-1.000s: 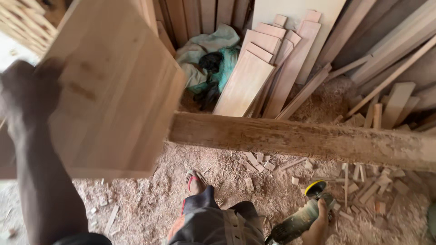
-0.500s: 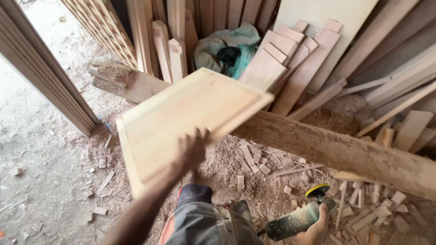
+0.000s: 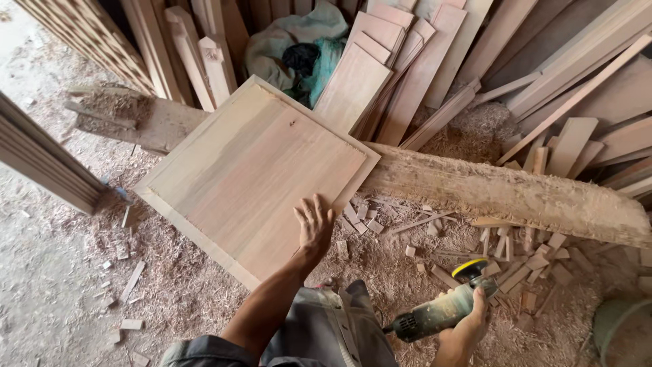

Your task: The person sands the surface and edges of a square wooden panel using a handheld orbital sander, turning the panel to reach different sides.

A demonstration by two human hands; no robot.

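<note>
A square wooden panel (image 3: 251, 170) with a raised border lies tilted, its far edge resting on a long rough timber beam (image 3: 516, 194). My left hand (image 3: 314, 224) lies flat on the panel's near right edge, fingers spread. My right hand (image 3: 475, 316) grips a grey power sander (image 3: 441, 306) with a yellow pad, held low at the right above the sawdust.
Planks (image 3: 380, 75) lean against the back wall beside a bundle of green cloth (image 3: 299, 47). Wooden slats (image 3: 47, 160) stand at the left. Offcuts and sawdust (image 3: 475, 258) cover the floor. My knee in grey trousers (image 3: 326, 326) is at the bottom.
The panel has come down from being held up near the camera onto the beam. My left hand slid to its near right edge. The sander has stayed low at the right.
</note>
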